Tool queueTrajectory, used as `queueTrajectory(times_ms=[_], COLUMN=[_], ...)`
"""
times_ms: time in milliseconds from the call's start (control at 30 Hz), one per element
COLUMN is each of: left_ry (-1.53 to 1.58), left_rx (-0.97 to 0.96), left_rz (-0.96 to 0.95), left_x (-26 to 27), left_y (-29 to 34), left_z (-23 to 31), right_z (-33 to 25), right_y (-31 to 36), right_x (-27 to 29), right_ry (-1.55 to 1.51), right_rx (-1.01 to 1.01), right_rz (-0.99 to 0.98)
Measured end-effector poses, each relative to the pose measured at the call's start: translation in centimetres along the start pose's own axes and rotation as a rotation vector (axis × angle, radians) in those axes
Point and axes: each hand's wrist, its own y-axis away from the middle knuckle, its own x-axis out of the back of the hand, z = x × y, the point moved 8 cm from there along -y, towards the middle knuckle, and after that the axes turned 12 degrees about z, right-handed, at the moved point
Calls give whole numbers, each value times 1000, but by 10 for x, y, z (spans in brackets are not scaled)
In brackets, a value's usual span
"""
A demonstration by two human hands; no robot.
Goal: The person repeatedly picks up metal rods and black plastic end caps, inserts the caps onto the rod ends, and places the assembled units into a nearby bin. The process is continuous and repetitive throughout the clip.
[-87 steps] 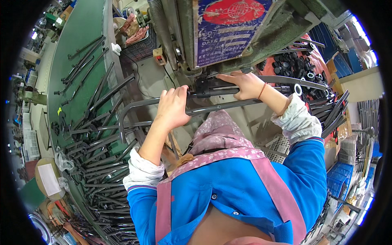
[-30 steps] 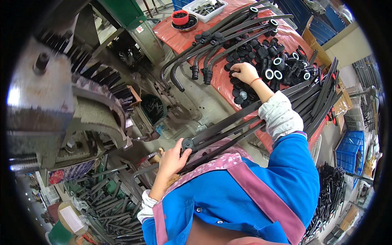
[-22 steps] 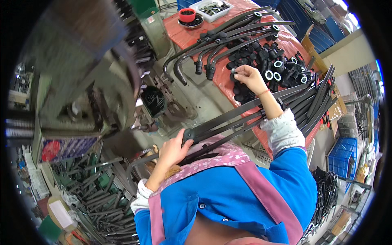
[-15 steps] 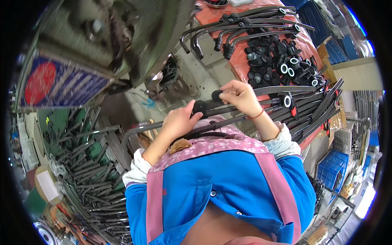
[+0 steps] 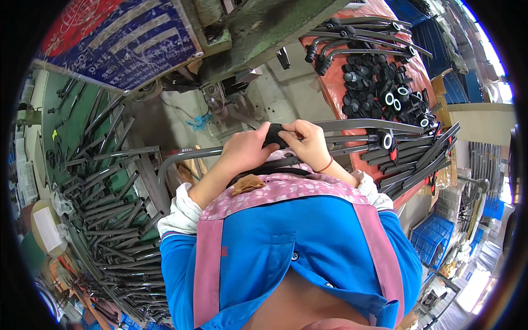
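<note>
Across my lap lies a frame of dark metal tubes (image 5: 192,154), bent at its left end. At its middle is a black plastic joint (image 5: 274,136). My left hand (image 5: 245,148) is closed round this joint, thumb and fingers on its left side. Thumb and forefinger of my right hand (image 5: 309,144) are pinched together at the joint's right edge. The black round cap seen in them earlier is now mostly hidden between the fingers and the joint, and I cannot tell whether it sits in place.
A green machine (image 5: 264,41) stands close ahead. On a red-covered table (image 5: 333,91) at right lie black caps (image 5: 363,82) and several tube frames (image 5: 423,159). Many dark tubes (image 5: 118,242) fill a green-lined bin at left. A blue crate (image 5: 432,239) stands at lower right.
My right hand has moved left and brought the black round cap to the joint, next to my left hand. My left hand still grips the joint. The whole view has shifted.
</note>
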Motion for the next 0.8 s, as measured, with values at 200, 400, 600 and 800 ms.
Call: queueTrajectory(times_ms=[200,400,600,800], left_ry=[-10,-16,-2,-7], left_rx=[21,24,34,9], left_rz=[-4,-23,-52,-16], left_x=[-1,-2,-4,-5], left_y=[0,-1,-1,4], left_z=[-2,-2,1,2], right_z=[-4,-15,1,20], right_y=[-4,-11,-20,-21], right_x=[1,2,-3,-14], right_ry=[15,198,60,-17], right_rx=[43,144,55,-153], right_rz=[26,-6,-150,-316])
